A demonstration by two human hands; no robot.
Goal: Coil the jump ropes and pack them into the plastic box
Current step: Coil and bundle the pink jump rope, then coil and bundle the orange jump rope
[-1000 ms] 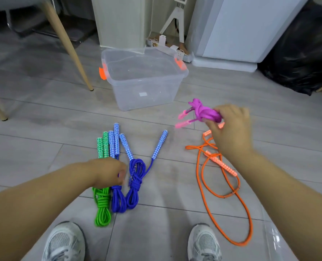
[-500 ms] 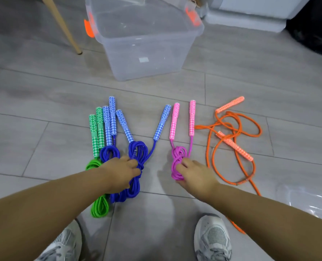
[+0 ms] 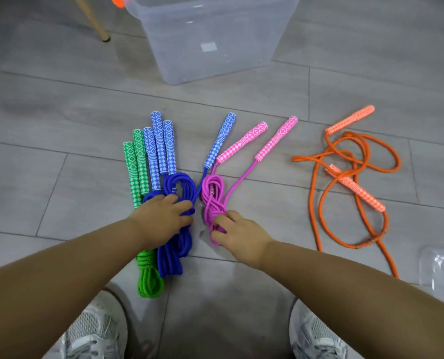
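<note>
A coiled pink jump rope lies on the floor with its two pink handles pointing up-right. My right hand pinches the lower end of its coil. My left hand presses on the coiled blue ropes, next to a coiled green rope. Their handles fan out above my hand. An uncoiled orange rope sprawls at the right. The clear plastic box stands open at the top centre.
A wooden chair leg stands left of the box. A clear plastic lid or sheet lies at the right edge. My two grey sneakers are at the bottom, on grey floor tiles.
My right hand brought the pink rope down from the air to the floor beside the blue ropes. It has since slid closer to them. The view tilted downward.
</note>
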